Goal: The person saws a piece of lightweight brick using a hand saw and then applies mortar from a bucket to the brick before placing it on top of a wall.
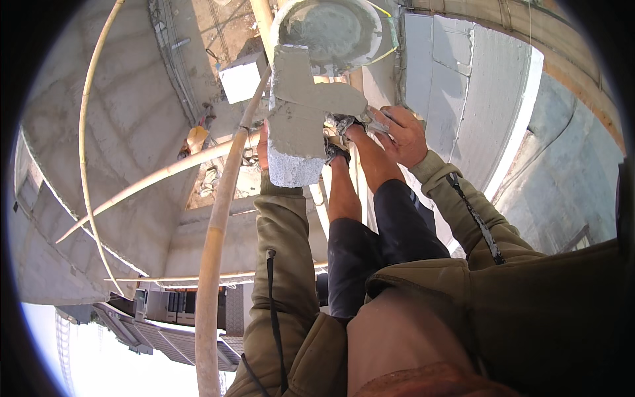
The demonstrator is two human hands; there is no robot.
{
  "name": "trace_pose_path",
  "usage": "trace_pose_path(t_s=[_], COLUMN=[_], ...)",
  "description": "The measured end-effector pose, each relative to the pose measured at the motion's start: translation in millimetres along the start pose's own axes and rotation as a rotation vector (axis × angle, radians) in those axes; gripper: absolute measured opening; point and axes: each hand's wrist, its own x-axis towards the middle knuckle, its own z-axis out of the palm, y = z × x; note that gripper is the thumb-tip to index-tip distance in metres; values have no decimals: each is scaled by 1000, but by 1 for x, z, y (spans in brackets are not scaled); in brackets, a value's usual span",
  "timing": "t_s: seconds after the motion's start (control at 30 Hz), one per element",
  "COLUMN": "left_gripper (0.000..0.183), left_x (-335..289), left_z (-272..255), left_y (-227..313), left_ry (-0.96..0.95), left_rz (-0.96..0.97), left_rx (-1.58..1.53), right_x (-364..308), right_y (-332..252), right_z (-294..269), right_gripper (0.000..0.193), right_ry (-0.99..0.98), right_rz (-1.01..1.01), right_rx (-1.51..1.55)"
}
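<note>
A pale grey building block (296, 171) is held up in front of me, its upper face coated with wet grey mortar (296, 129). My left hand (263, 147) grips the block's left side, with most of its fingers hidden behind it. In my right hand (402, 137) is a trowel (340, 98), fingers closed round its handle. Mortar covers the trowel's blade, which lies flat against the coated face. Just beyond the block stands a round bucket (376, 41) with grey mortar inside.
Bamboo poles (213, 264) cross at my left and run beneath my feet. A white block (243, 78) lies beyond them, left of the bucket. Grey block wall (456, 86) rises on the right. Far below at left is ground with a yellow rounded object (197, 139).
</note>
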Motion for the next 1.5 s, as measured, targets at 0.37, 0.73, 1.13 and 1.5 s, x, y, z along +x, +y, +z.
trace_pose_path(t_s=[0.37, 0.73, 1.13, 1.5], left_gripper=[55, 84, 112, 114], left_x=[-33, -51, -34, -24], left_z=[-10, -19, 22, 41], left_y=[29, 73, 54, 38], left_ry=[354, 431, 281, 269], left_rz=[194, 295, 470, 580], left_rx=[489, 978, 1594, 1553], right_x=[158, 116, 96, 67], right_y=[87, 101, 15, 5], right_z=[108, 115, -34, -24], right_gripper=[45, 55, 39, 52], right_ry=[-249, -236, -156, -109], right_rz=[639, 856, 197, 215], right_rx=[-147, 838, 403, -12])
